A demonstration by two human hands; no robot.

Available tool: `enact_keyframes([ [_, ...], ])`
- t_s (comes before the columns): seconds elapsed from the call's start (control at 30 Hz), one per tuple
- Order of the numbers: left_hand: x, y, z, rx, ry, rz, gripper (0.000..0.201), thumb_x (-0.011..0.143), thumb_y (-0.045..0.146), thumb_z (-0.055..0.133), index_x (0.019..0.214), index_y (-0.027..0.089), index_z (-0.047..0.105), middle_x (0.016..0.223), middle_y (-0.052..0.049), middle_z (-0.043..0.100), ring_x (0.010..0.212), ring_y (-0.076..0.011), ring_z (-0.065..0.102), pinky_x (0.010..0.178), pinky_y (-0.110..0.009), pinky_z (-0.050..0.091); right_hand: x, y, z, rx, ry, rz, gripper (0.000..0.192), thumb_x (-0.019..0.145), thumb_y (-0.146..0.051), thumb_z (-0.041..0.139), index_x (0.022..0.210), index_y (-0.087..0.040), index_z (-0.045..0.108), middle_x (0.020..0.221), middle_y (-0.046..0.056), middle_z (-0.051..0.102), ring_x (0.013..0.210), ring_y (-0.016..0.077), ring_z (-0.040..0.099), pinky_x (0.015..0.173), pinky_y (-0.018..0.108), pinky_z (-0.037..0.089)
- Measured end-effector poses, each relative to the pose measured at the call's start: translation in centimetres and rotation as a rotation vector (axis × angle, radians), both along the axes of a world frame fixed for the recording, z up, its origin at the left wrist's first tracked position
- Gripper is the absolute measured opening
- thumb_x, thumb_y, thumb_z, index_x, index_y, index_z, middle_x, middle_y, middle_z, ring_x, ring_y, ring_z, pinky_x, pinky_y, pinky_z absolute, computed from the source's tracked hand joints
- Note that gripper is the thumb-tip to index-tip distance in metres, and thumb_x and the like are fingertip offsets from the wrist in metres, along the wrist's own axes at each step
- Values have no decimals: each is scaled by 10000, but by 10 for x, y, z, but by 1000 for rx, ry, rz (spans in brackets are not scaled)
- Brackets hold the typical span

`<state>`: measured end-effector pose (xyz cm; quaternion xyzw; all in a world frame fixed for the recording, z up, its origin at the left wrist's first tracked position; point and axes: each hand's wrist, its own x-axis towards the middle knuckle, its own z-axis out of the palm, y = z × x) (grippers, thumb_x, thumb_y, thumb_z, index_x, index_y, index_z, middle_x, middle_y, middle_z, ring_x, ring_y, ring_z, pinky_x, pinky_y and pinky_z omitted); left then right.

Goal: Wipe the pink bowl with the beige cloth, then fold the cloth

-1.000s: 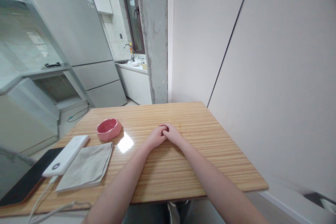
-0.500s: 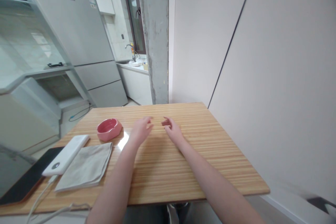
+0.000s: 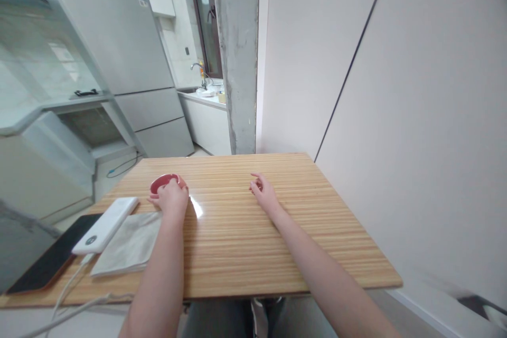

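My left hand (image 3: 171, 198) lies over the near side of a small pink dish (image 3: 160, 182) on the wooden table (image 3: 253, 253), its fingers around the dish's rim. Most of the dish is hidden under the hand. My right hand (image 3: 263, 192) rests on the table near the middle, fingers loosely curled and holding nothing. A folded grey cloth (image 3: 129, 245) lies just in front of the dish, under my left forearm.
A white power bank (image 3: 105, 225) with a cable (image 3: 63, 296) lies left of the cloth, beside a dark tablet (image 3: 39, 269) at the table's left edge. A wall runs along the right. A fridge (image 3: 119, 58) and a concrete pillar (image 3: 237, 53) stand beyond the table.
My hands were clasped together at the table's middle, then parted. The left hand has travelled left onto the pink dish; the right hand stayed near where it was.
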<state>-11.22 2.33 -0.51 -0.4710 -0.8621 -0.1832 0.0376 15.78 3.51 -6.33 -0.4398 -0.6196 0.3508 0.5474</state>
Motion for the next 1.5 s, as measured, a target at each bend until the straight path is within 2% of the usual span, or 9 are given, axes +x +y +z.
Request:
enact_keyframes([
  [0.2, 12, 2, 9, 135, -16, -106, 271, 812, 323, 449, 968, 154, 593, 1023, -190, 614, 1056, -337, 515, 910, -518, 352, 0, -2, 4, 5, 21, -19, 366, 855, -424, 441, 1105, -183, 558, 703, 2, 573, 647, 143, 550, 606, 274, 442],
  [0.4, 85, -8, 5, 237, -100, -779, 126, 823, 259, 439, 778, 181, 526, 841, -74, 612, 824, -209, 540, 823, -354, 405, 5, -4, 13, 35, 197, -172, 455, 895, -490, 334, 1203, -199, 502, 1000, 72, 613, 894, 169, 565, 815, 327, 463],
  [0.6, 125, -27, -7, 127, -122, -1205, 68, 826, 236, 488, 810, 194, 539, 869, -67, 618, 885, -218, 531, 878, -383, 386, 4, 1, 14, -34, 345, -97, 549, 862, -409, 423, 1374, -244, 310, 1259, 75, 541, 1109, 165, 536, 1000, 366, 404],
  [0.87, 116, -32, -1, 22, -102, -1374, 74, 806, 213, 521, 746, 188, 556, 867, -54, 630, 881, -196, 547, 991, -403, 315, 3, 10, -1, -92, 248, -16, 350, 632, -149, 443, 920, -199, 636, 972, 36, 683, 970, 188, 607, 953, 358, 444],
  [1.1, 116, -31, 4, -62, -86, -1356, 110, 780, 224, 550, 684, 182, 580, 822, -51, 641, 844, -192, 559, 1008, -418, 314, -2, 10, -7, -122, 253, -32, 303, 627, -157, 425, 847, -204, 628, 905, 25, 691, 906, 187, 617, 903, 357, 470],
  [1.17, 118, -33, 6, -39, -142, -1356, 92, 763, 227, 576, 828, 192, 630, 909, -63, 657, 924, -209, 565, 1012, -413, 327, -2, 11, -10, -121, 254, -27, 302, 635, -164, 425, 856, -204, 628, 913, 25, 691, 918, 189, 614, 907, 360, 468],
  [1.27, 108, -43, 11, 83, -262, -1284, 390, 774, 299, 584, 1154, 210, 561, 1202, -94, 586, 1141, -227, 503, 1015, -381, 356, -1, 13, -12, -121, 254, -17, 293, 651, -182, 438, 871, -202, 630, 926, 30, 689, 934, 194, 610, 910, 365, 465],
  [1.33, 83, -54, 12, 164, -285, -1088, 432, 838, 359, 490, 1245, 215, 488, 1302, -95, 521, 1193, -220, 479, 1004, -367, 376, 0, 13, -13, -125, 250, -14, 285, 666, -193, 445, 881, -207, 631, 937, 31, 690, 933, 191, 611, 907, 360, 467],
  [1.5, -31, -93, -2, 63, 22, -154, 413, 883, 323, 292, 1191, 167, 518, 1033, -139, 642, 940, -313, 607, 767, -429, 474, -2, 12, -9, -140, 258, -67, 250, 775, -327, 447, 891, -210, 634, 961, 47, 685, 953, 187, 614, 906, 345, 467],
])
